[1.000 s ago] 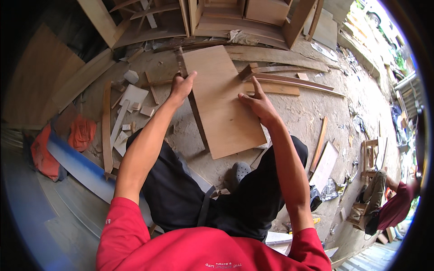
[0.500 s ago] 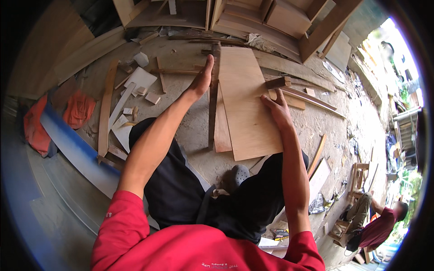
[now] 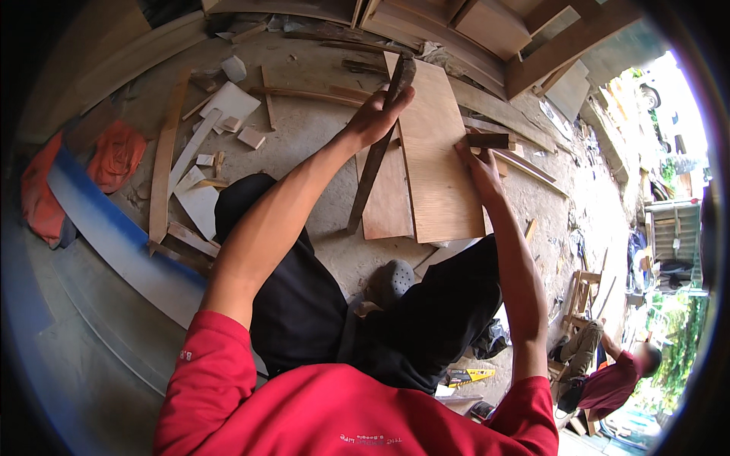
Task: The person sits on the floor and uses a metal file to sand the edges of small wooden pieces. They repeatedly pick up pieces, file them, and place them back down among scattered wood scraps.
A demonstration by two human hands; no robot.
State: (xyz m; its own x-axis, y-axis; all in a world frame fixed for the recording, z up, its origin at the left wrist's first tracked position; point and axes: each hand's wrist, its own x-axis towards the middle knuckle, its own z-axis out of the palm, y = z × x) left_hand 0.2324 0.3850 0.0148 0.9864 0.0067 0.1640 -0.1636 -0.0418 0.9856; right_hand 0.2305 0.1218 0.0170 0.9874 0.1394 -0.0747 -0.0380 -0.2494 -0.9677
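Dark wooden strip [image 3: 369, 178], 1: left hand [image 3: 376, 120] clasping it, presumably for support. Plywood panel [image 3: 441, 163], 1: right hand [image 3: 479, 172] at edge, probably steadying; grip cannot be told.

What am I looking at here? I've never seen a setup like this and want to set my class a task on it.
There is no machine: these are a person's own bare hands. All the pictures come from one wide fisheye camera on the person's head, looking down, so straight edges curve near the rim.

The left hand holds a dark strip. The right hand is at the right edge of a pale board, beside a dark block; whether it grips either is unclear. A second board shows to the left of the pale one.

On the ground lie a long plank and white scraps. Another person sits at the far right.
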